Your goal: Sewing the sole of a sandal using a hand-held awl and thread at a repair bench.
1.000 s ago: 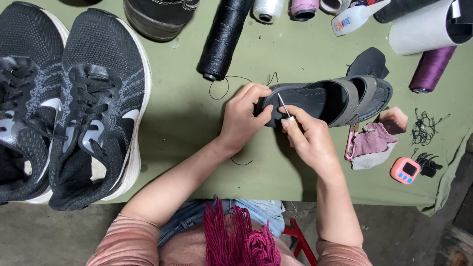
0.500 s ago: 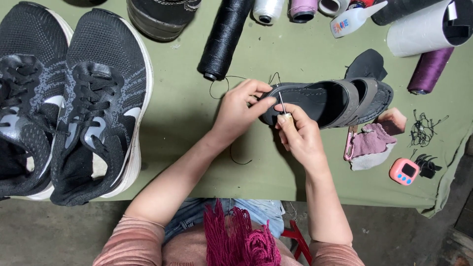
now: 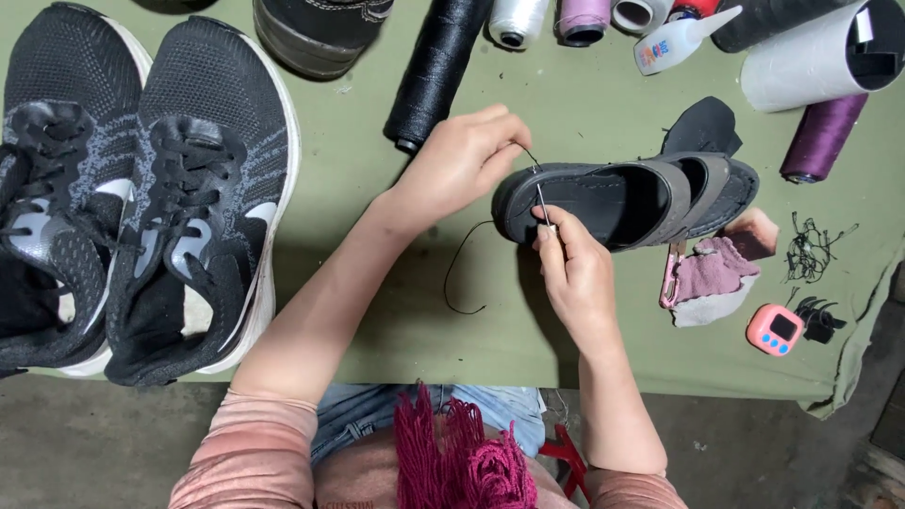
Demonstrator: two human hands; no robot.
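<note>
A dark grey sandal (image 3: 627, 200) lies on its side on the green table (image 3: 377, 283), sole edge toward me. My right hand (image 3: 575, 273) pinches a thin metal needle (image 3: 542, 203) whose tip goes into the sandal's heel rim. My left hand (image 3: 462, 165) sits just left of the heel with its fingers pinched on a black thread (image 3: 462, 273). The thread runs from the fingers to the rim and loops down over the table between my forearms.
A pair of black knit sneakers (image 3: 141, 188) fills the left side. Another dark shoe (image 3: 316, 33), a black thread cone (image 3: 436, 71), smaller spools, a glue bottle (image 3: 679, 40) and a white roll (image 3: 815, 57) line the far edge. A purple spool (image 3: 820, 137), a pink rag (image 3: 712, 278) and a pink timer (image 3: 775, 330) lie right.
My left hand has let go of the sandal's heel and moved left and up, drawing the black thread out. My right hand has stayed at the heel rim with the needle.
</note>
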